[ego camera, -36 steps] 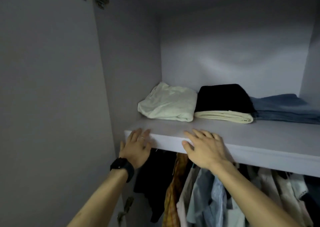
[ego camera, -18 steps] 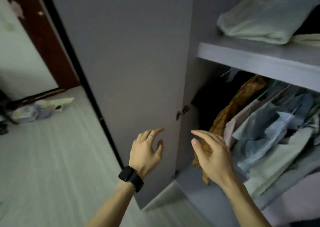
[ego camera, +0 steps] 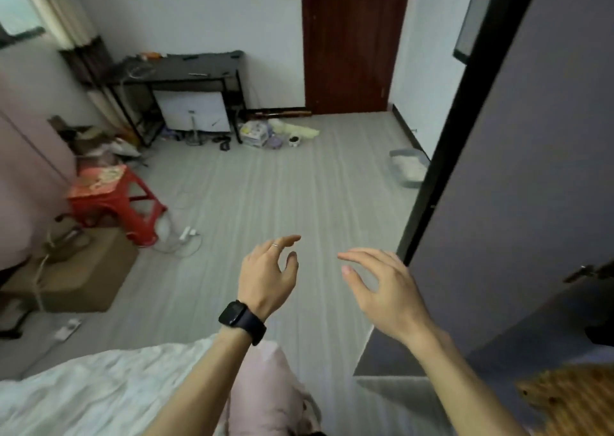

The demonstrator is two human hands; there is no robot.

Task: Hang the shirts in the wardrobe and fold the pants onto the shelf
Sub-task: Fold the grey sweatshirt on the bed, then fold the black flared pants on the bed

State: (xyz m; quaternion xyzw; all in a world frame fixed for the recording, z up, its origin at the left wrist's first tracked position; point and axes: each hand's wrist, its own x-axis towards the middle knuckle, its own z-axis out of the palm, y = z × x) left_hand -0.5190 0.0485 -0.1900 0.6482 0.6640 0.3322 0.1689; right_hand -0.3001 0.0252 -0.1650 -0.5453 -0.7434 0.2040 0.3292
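Grey floor (ego camera: 265,186) below; my left hand (ego camera: 267,278) and right hand (ego camera: 387,289) hovered out front, fingers loose, grasping nothing.

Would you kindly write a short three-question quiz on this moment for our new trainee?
1. True or false: the left hand holds a shirt.
2. Which wrist bears the watch? A) left B) right C) neither
3. Fill in: the stool beside the box is coloured ___.

Key: 1 false, it holds nothing; 2 A; 3 red.
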